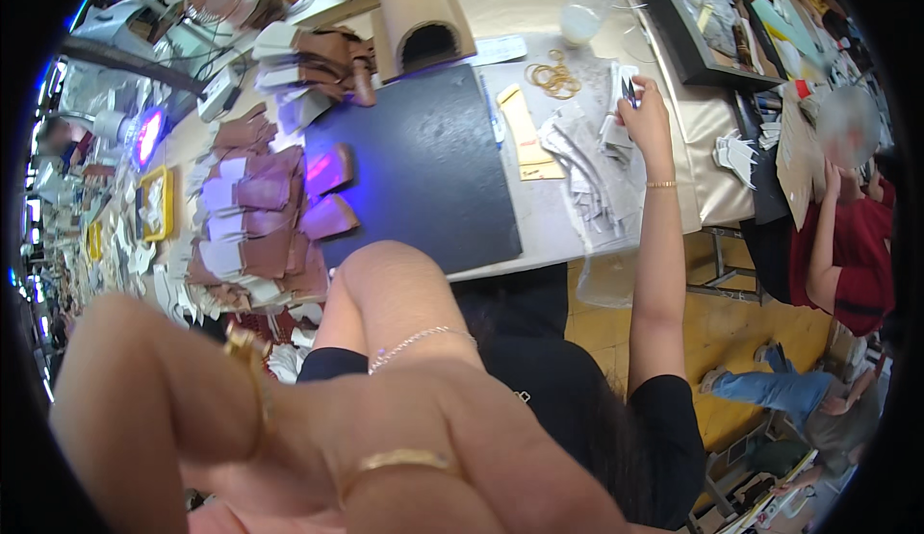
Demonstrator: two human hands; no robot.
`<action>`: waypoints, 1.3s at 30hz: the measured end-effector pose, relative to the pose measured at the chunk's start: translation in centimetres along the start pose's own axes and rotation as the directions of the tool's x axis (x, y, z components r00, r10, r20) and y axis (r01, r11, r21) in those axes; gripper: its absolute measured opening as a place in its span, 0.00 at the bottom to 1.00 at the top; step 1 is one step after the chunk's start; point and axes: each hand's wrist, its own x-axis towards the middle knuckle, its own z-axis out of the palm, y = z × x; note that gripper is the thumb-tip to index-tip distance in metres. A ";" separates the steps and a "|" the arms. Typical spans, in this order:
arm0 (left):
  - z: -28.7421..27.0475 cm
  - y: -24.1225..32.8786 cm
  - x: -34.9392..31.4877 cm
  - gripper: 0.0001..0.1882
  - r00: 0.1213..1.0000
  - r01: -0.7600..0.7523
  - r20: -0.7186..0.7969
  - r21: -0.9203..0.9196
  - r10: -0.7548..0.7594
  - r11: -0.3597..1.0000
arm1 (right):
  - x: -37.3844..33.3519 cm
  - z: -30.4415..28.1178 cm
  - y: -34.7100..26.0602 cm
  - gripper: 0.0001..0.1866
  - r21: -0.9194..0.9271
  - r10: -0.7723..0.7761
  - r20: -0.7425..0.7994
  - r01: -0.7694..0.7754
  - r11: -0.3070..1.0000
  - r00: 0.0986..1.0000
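My left hand [414, 419] is raised very close to the camera, large and blurred. It wears rings and a thin bracelet; the fingers bend, and their tips are hidden. My right hand [649, 122] reaches over the right part of the table, closed on small dark-bladed snips [629, 91]. White strips [580, 173] lie loosely beside it, near a yellow card [525, 135] and rubber bands [553, 76]. Two brown leather pieces [329, 216] rest on the black mat's [423, 168] left edge, under violet light. Left of them are stacks of brown leather and white pieces [255, 212].
A tan arched block [417, 14] stands behind the mat. At the back right are a clear plastic bottle [589, 5] and a dark open tray [707, 29]. A lit violet lamp [147, 138] and yellow bin [156, 204] are left. A co-worker in red [847, 255] sits right.
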 end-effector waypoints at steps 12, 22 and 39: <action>-0.1 6.7 -2.2 0.24 0.969 -0.236 -0.022 0.225 0.247 0.946 | 5.7 4.3 -2.6 0.35 -0.392 -0.240 -0.167 0.159 0.906 0.956; -6.1 10.6 -4.8 0.27 0.960 -0.246 0.046 0.606 0.276 0.756 | -4.1 0.4 -1.7 0.26 -0.288 0.011 -0.242 -0.083 0.954 0.970; -17.4 1.7 -22.6 0.25 0.768 0.230 -0.390 0.908 -0.507 -0.350 | -3.3 2.2 -9.6 0.11 -0.071 -0.128 0.100 0.135 0.988 0.987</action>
